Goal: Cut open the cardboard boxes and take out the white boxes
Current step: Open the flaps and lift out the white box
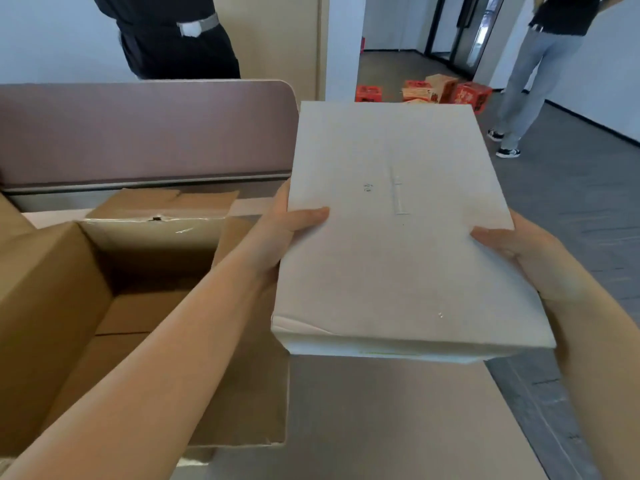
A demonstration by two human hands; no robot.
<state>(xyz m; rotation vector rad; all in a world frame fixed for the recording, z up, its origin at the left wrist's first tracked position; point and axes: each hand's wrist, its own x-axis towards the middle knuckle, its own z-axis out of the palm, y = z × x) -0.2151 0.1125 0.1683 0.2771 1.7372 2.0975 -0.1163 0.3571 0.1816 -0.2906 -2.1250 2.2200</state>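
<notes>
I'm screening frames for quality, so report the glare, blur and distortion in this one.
Head view: soft even light, no hard shadows; glare only on the tape of the cardboard box; wide-angle bending at the edges; white box is sharp between left hand and right hand; red boxes are soft.

No legible text anywhere.

Both forearms are bare, sleeveless to the frame edge, no rings on fingers (pixel 304 216).
</notes>
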